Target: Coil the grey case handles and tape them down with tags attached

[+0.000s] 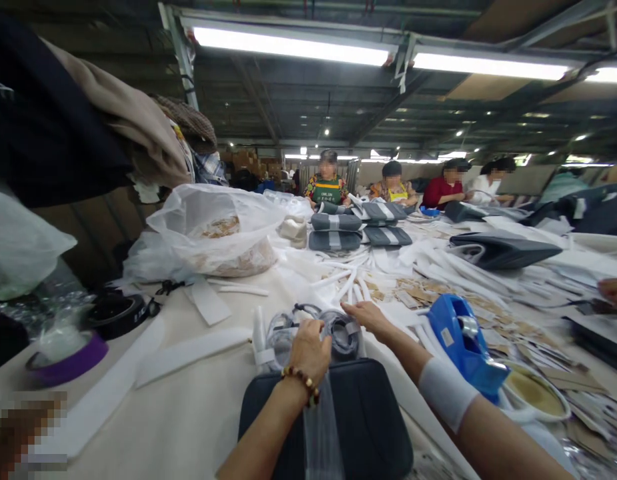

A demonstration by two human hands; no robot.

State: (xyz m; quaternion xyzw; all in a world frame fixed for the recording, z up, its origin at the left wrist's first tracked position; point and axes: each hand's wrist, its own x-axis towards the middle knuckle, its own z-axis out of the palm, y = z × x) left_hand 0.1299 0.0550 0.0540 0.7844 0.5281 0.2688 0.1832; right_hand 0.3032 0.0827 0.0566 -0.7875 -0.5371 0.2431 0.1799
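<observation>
- Bundle of clear plastic wrap with dark cords (333, 330) sits on the white table (198, 407), just beyond the far edge of a dark grey pouch (358, 413) lying flat nearest the camera.
- Left hand (308, 350): knuckles up, fingers curled down onto the near left part of the bundle; seems to grip the plastic, though the fingertips are hidden. Beaded bracelet (302, 381) at the wrist. A strip of clear film (321, 433) hangs from below this hand across the pouch.
- Right hand (369, 317): palm down, fingers extended flat and held close together, resting on the bundle's far right edge; nothing enclosed in it. White wristband (445, 392) on the forearm.
- Just right of the right forearm: blue tape dispenser (463, 343), tilted; beside it a white bowl (535, 393) with tan contents.
- Left of the bundle: long white strips (188, 353) flat on the table; further left a purple-rimmed tape roll (68, 363) and a black roll (115, 313).
- Beyond the bundle: loose white straps (348, 277), brown card tags (413, 293), stacked grey pouches with a white stripe (335, 230).
- Far left: large clear plastic bag (223, 230) with brownish contents.
- Far side of table: several seated people (393, 183) at work; their hands are well apart from the bundle.
- Right edge: part of another person's hand (613, 290), contents cannot be told.
</observation>
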